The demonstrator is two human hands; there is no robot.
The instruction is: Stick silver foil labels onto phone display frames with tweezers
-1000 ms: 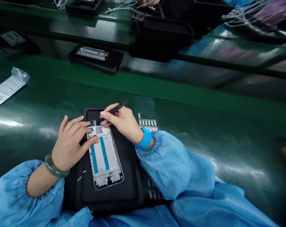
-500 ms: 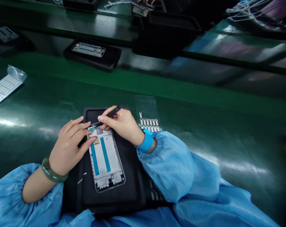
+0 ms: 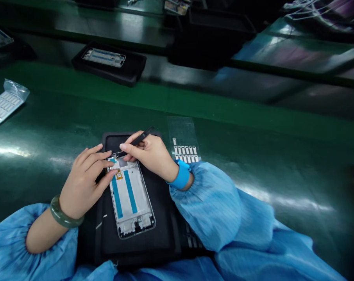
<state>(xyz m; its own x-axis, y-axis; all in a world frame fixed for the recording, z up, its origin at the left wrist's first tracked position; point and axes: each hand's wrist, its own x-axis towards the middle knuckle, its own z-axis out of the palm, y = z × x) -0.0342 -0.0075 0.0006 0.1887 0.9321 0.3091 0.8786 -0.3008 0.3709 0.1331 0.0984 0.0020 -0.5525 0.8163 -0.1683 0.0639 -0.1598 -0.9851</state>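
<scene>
A silver phone frame [image 3: 141, 191] with two blue strips lies on a black tray [image 3: 162, 218] before me. My left hand [image 3: 84, 179] rests at the frame's upper left, its fingers spread and its thumb beside a small orange flex cable [image 3: 119, 175]. In my right hand [image 3: 150, 154] is a slim black tool [image 3: 143, 135] that looks like tweezers, pinched between thumb and fingers. Its tip points down at the frame's top end, near the left fingertips. Whether the tip grips anything is too small to tell.
Right of the tray lies a clear sheet [image 3: 181, 127] with rows of small white stickers [image 3: 185, 150]. A bagged sheet of labels [image 3: 5, 103] is at the left. Further back, another phone frame [image 3: 103, 57] sits on a black tray [image 3: 133, 70]. Cables [image 3: 306, 9] lie at the upper right.
The view has shifted slightly, so the background sits a little differently. Both hands, the tool and the phone frame keep almost the same positions.
</scene>
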